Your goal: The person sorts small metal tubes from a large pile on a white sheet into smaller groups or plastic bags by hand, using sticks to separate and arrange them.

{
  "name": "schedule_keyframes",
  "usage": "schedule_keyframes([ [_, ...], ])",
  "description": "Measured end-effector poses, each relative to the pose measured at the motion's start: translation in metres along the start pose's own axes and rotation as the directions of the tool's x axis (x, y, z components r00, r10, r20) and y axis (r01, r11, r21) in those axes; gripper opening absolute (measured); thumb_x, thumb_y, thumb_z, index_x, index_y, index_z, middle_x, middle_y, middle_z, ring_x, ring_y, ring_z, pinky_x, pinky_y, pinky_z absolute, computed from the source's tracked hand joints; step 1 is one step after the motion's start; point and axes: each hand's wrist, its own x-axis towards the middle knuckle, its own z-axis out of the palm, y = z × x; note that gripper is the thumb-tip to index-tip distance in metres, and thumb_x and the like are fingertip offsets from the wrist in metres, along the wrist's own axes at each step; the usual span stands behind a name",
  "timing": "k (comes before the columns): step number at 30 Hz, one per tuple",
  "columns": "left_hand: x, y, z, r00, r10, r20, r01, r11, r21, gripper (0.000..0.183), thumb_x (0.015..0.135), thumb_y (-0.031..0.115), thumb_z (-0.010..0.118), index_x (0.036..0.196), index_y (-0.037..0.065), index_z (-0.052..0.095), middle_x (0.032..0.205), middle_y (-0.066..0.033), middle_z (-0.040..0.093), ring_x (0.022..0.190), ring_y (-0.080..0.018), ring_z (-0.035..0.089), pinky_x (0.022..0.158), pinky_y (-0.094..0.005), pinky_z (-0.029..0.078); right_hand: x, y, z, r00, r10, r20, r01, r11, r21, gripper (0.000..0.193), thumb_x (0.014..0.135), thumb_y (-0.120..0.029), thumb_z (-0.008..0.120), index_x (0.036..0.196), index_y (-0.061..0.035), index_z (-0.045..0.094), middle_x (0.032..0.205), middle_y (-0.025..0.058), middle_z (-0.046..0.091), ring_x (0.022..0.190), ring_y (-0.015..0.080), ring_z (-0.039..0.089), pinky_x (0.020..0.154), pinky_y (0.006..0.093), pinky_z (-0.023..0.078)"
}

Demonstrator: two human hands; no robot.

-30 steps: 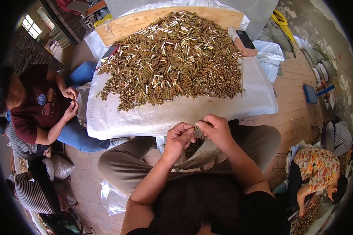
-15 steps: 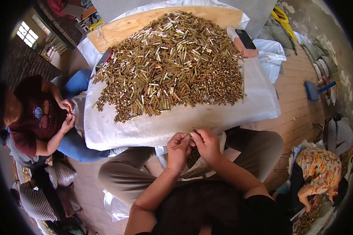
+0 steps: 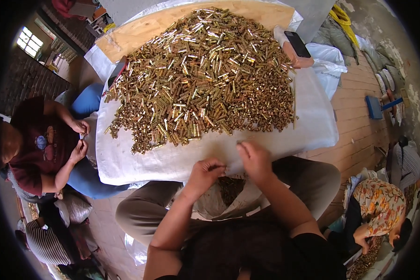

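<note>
A broad heap of gold-coloured metal tubes (image 3: 191,70) covers much of the table, with small nut-like metal pieces (image 3: 266,109) massed along its right front. Just off the table's near edge, my left hand (image 3: 204,177) pinches a small gold-coloured metal piece (image 3: 225,168) between thumb and forefinger. To its right, my right hand (image 3: 256,161) is over the near edge of the white cloth, thumb and fingers drawn together. Motion blurs its fingertips, and anything between them is too small to make out. Below both hands, an open pale sack (image 3: 210,203) on my lap contains dark small pieces (image 3: 231,190).
A wooden board (image 3: 140,35) backs the heap. A black phone (image 3: 297,44) rests on a brick-like block (image 3: 299,59) at the right. One co-worker (image 3: 37,144) sits at the left, handling something small; another (image 3: 380,205) bends over metal pieces at lower right.
My hands were together at the fingertips and have parted. The right moved forward over the cloth, the left slightly back and left. More of the sack on my lap shows.
</note>
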Motion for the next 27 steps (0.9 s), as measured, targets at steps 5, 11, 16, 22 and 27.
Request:
schedule_keyframes([
  [5,0.034,0.017,0.002,0.835,0.545,0.076,-0.419,0.539,0.731,0.015,0.076,0.006,0.061,0.09,0.002,0.061,0.082,-0.0168,0.061,0.069,-0.0317,0.062,0.06,-0.0381,0.049,0.034,0.018,0.004,0.999,0.012,0.037,0.006,0.891,-0.454,0.027,0.075,-0.03,0.067,0.08,-0.0052,0.058,0.076,0.0085,0.058,0.065,0.0264,0.06,0.055,0.0356,0.049],
  [11,0.095,0.014,0.016,0.88,0.467,0.089,-0.272,0.342,0.899,0.021,0.074,0.007,0.06,0.095,0.006,0.057,0.09,-0.0159,0.058,0.073,-0.0349,0.06,0.064,-0.0417,0.049,0.051,0.019,0.013,0.996,-0.002,0.088,0.038,0.911,-0.41,0.026,0.075,-0.028,0.068,0.078,-0.0047,0.057,0.075,0.0098,0.059,0.064,0.0271,0.06,0.055,0.0359,0.049],
  [16,0.085,0.007,0.01,0.842,0.538,0.037,-0.312,0.43,0.847,0.014,0.074,0.005,0.061,0.087,0.005,0.055,0.084,-0.0169,0.06,0.072,-0.0362,0.059,0.063,-0.0411,0.049,0.047,0.027,0.006,0.995,0.021,0.101,0.007,0.963,-0.268,0.028,0.074,-0.026,0.069,0.075,-0.0017,0.055,0.072,0.0155,0.058,0.064,0.0325,0.06,0.056,0.0406,0.047],
  [22,0.06,-0.012,0.003,0.878,0.388,-0.282,-0.324,0.913,0.249,0.004,0.085,0.005,0.055,0.089,0.004,0.056,0.074,0.0005,0.061,0.061,-0.0026,0.05,0.052,-0.0184,0.039,0.04,0.032,0.004,0.998,-0.002,0.056,0.007,0.996,-0.094,0.029,0.074,-0.023,0.071,0.076,0.0003,0.054,0.069,0.0119,0.057,0.057,0.0264,0.057,0.053,0.0371,0.046],
  [27,0.02,0.008,0.012,0.975,0.08,-0.206,-0.127,0.967,-0.223,0.014,0.085,0.003,0.056,0.098,0.004,0.057,0.077,-0.0021,0.062,0.055,-0.0024,0.044,0.047,-0.017,0.033,0.025,0.0,-0.007,0.929,0.256,0.268,-0.362,0.788,0.499,0.017,0.083,-0.014,0.064,0.083,0.0013,0.058,0.071,0.004,0.059,0.06,0.0113,0.056,0.049,0.0263,0.045],
])
